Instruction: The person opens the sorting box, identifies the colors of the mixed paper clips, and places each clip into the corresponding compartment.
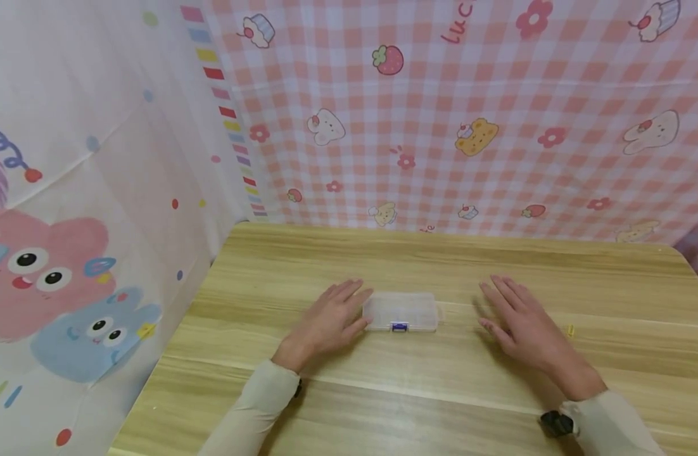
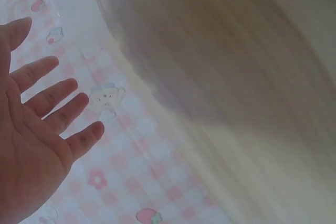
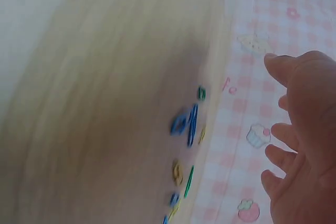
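A clear plastic box (image 1: 403,308) with a blue latch (image 1: 399,327) lies with its lid down on the wooden table. At its left end is my left hand (image 1: 329,322), fingers spread and fairly straight; whether it touches the box I cannot tell. My right hand (image 1: 522,329) hovers to the right of the box, apart from it, with its fingers extended and nothing held. Beneath and around it, the right wrist view shows several small coloured loops on the table, among them a blue loop (image 3: 179,124) and a tan loop (image 3: 178,172); their exact kind is blurred.
One small yellow piece (image 1: 571,330) lies to the right of my right hand. The wooden table (image 1: 349,411) ends at a pink checked cloth (image 1: 429,158) hanging behind it. A white cloth with cartoon figures (image 1: 126,177) hangs on the left.
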Tool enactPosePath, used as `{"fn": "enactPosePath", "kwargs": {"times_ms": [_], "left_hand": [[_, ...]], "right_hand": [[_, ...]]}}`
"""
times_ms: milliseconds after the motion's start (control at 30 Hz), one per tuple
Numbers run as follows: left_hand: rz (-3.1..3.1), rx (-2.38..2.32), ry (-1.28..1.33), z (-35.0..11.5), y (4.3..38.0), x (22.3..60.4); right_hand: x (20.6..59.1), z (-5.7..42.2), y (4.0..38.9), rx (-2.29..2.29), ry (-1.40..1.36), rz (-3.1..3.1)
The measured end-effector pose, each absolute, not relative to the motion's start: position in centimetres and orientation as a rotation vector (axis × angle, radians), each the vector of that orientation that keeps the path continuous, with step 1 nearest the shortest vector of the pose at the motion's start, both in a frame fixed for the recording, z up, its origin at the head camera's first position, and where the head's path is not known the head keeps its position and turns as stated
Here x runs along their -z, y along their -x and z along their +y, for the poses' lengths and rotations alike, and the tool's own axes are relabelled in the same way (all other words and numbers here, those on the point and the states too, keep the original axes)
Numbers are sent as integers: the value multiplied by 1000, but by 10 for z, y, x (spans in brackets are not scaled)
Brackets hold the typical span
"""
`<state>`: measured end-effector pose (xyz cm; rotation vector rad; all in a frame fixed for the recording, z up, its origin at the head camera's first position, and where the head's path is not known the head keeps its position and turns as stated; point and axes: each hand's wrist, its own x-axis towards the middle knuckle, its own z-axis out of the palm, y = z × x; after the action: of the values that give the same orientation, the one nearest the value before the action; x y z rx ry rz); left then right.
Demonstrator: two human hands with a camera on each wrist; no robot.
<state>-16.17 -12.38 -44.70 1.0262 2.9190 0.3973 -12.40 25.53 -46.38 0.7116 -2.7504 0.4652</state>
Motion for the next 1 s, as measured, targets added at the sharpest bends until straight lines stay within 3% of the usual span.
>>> {"fn": "enactPosePath", "kwargs": {"times_ms": [1000], "left_hand": [[2767, -368, -1131, -96, 162, 451]], "right_hand": [[467, 174, 129, -453, -1177, -2668]]}}
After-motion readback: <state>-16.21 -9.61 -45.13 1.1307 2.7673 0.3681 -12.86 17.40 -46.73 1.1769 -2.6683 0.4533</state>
